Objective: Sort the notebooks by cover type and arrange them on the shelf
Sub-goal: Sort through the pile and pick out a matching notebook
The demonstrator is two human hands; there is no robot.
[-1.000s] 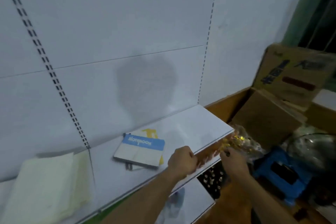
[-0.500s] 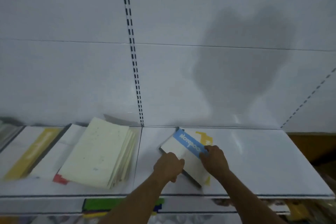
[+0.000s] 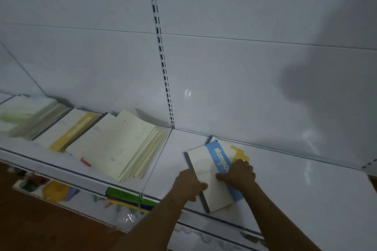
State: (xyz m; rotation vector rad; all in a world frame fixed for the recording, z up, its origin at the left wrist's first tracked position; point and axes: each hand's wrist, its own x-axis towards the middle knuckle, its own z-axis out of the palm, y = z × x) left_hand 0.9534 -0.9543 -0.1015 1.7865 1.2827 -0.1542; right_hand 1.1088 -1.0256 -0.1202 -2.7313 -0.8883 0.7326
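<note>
White shelf (image 3: 285, 179) | blue-band notebook (image 3: 212, 177) on it | both hands (image 3: 236, 173) hold notebook

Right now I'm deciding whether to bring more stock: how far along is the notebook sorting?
Partly done. Left of the divider, cream notebooks, a yellow-banded stack and a blurred pile already lie grouped on the shelf. In hand: left hand and right hand hold the blue-banded notebook. Its section remains unfilled.
</note>
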